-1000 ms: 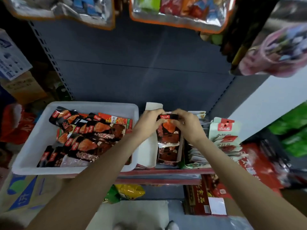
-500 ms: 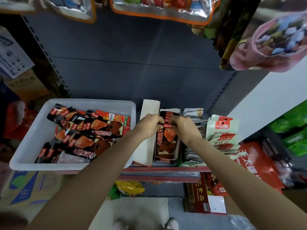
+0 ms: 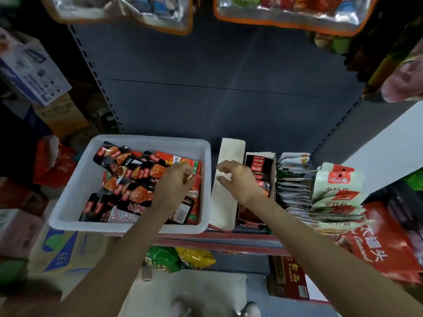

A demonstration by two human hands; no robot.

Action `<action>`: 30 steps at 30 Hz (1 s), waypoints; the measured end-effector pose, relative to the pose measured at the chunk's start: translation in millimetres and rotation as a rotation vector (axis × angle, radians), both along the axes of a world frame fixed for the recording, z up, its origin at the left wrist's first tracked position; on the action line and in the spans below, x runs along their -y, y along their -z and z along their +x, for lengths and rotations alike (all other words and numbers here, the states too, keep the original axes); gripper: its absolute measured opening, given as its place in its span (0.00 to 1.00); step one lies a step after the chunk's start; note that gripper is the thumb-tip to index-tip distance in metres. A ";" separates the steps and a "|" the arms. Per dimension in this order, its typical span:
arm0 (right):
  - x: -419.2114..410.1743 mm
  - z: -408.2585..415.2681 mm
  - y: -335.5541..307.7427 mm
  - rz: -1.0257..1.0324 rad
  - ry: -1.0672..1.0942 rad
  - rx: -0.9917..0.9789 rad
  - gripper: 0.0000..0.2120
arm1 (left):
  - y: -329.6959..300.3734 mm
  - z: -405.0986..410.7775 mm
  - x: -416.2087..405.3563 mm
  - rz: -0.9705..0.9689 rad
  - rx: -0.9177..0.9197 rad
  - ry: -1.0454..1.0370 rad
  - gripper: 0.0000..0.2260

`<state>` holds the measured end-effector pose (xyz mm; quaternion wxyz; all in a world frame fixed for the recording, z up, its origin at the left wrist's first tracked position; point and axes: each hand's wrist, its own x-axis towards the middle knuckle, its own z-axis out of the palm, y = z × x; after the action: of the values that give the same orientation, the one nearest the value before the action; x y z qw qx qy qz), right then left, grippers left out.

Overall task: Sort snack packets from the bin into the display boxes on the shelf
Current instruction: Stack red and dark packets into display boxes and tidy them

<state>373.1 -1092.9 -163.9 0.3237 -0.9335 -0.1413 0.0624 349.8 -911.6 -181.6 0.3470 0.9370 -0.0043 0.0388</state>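
A white plastic bin (image 3: 68,202) on the shelf holds several black-and-red snack packets (image 3: 128,179) and red ones (image 3: 196,191). My left hand (image 3: 176,181) hovers over the bin's right side with loosely curled fingers and holds nothing. To the right, my right hand (image 3: 233,179) hangs empty with relaxed fingers over a white display box flap (image 3: 229,152). Just right of it stands a display box (image 3: 261,163) filled with upright black-and-red packets.
Another display box (image 3: 293,184) with green-white packets and white pouches (image 3: 336,186) stand further right. Big red bags (image 3: 375,243) lie at the right. A lower shelf holds green and yellow bags (image 3: 180,259). Hanging bags (image 3: 286,12) overhang the shelf above. Cartons are stacked at left.
Both hands let go of the packet set in the display box and drew back left. My left hand now sits over the bin; my right hand hovers over the white flap.
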 end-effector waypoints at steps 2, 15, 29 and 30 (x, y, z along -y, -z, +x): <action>-30.4 -2.0 3.0 0.001 -0.047 -0.037 0.19 | 6.4 -5.2 -33.5 0.041 -0.067 -0.069 0.13; -154.0 -6.8 64.5 -0.415 -0.282 -0.235 0.42 | 42.4 -16.0 -146.6 0.347 -0.406 0.021 0.45; -90.6 -2.8 18.1 0.192 0.050 -0.121 0.07 | 0.1 -0.9 -113.9 -0.377 -0.212 -0.063 0.08; -80.0 -1.8 13.4 0.202 0.078 -0.114 0.07 | -2.8 2.9 -104.0 -0.398 -0.203 -0.042 0.07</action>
<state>371.3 -1012.9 -177.3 0.4260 -0.8957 -0.0917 0.0882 352.7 -807.6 -178.8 0.5227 0.8492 0.0580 -0.0485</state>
